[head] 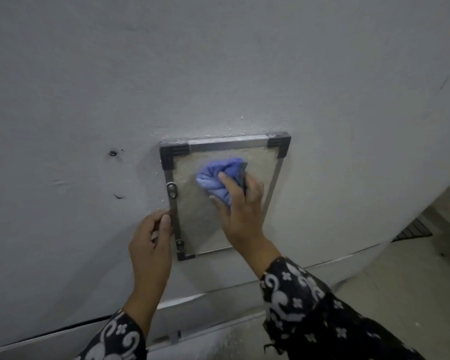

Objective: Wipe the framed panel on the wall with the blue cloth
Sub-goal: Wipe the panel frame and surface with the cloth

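A small dark screw (112, 152) sticks in the grey wall (218, 61) on the left, with a few scratches under it.

The left hand (151, 239) is next. Its fingers (164, 224) are curled, and the tips touch the left side of the frame (226, 142), low down. I cannot tell if they pinch the edge or just rest on it. The sleeve (115, 339) is dark with white swirls and little flowers.

The panel (192, 219) hangs on the wall, a bit tilted. It has a thin metal frame with black corner pieces. Two small metal clips (172, 191) sit on its left side, one high and one low. The inside looks pale and dusty. I see no words or labels on it.

The cloth (218, 178) is blue and all bunched up. It sits on the top part of the panel, touching it.

The right hand (240, 203) holds the cloth. Its fingers wrap over the bunch and push it on the panel. One finger lies on top of the cloth.

White crumbs dot the wall above the frame. Far right, down low, I see a pale floor (400, 281) and a dark grate (413, 231).
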